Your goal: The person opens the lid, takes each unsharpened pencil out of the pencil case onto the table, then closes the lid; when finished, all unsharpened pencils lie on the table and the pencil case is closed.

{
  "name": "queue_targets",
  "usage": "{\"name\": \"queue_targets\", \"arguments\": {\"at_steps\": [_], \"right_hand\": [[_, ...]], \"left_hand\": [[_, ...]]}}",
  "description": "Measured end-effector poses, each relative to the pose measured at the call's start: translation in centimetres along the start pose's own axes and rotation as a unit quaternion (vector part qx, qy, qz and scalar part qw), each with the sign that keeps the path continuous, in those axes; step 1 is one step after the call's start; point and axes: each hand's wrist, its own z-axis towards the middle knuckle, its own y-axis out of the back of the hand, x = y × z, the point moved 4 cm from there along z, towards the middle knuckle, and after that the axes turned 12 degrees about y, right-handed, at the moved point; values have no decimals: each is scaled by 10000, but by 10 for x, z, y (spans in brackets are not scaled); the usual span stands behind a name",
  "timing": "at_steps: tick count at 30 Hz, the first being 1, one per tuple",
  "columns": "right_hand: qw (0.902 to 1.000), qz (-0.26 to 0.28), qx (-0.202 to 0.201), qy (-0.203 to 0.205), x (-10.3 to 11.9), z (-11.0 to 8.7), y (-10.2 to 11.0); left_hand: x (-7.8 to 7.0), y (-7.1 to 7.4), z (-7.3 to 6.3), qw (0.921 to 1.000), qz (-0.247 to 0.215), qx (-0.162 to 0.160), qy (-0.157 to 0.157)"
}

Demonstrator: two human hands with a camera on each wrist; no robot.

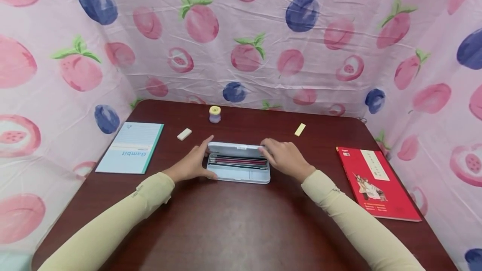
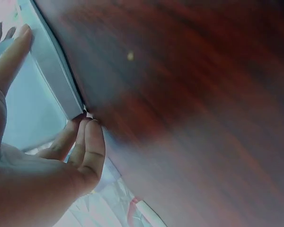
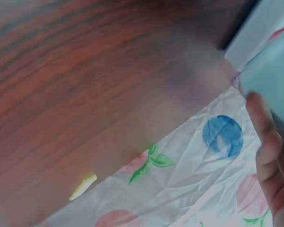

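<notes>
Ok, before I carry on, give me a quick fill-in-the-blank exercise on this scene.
1. With its lid raised, the pencil case is ____, not closed.
2. The left hand is at the case's ____ end.
3. The notebook bears the large printed word ____.
4. The book on the far right has a ____ cover.

Missing words: open; left; Gambit; red.

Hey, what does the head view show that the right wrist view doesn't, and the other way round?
Only the head view shows the left hand, the notebook, the red book, the white eraser and the yellow-topped container.

Only the right wrist view gives a close look at one end of the pencil case and the grain of the table; I make out no extra object.

Both share that case and table, the right hand, yellow strip and fruit-print cloth.
</notes>
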Motion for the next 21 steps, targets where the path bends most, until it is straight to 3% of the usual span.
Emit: {"name": "queue_targets", "arguments": {"at_steps": [4, 8, 11, 14, 18, 21], "right_hand": [[9965, 197, -638, -509, -12, 8, 0], [9908, 419, -720, -1070, -27, 16, -6], [9884, 474, -299, -1412, -36, 22, -13], [9849, 429, 380, -1634, -43, 27, -21], [9763, 407, 1265, -1709, -47, 30, -32], [9695, 461, 1699, -1704, -48, 31, -37]], "left_hand": [[-1, -1, 1, 9998, -134, -99, 70], [0, -2, 1, 9995, -119, -169, 224], [1, -3, 1, 9993, -95, -172, 324], [1, -2, 0, 9991, -70, -162, 388], [0, 0, 0, 9990, 13, -172, 415], [0, 0, 0, 9989, 64, -167, 434]]}}
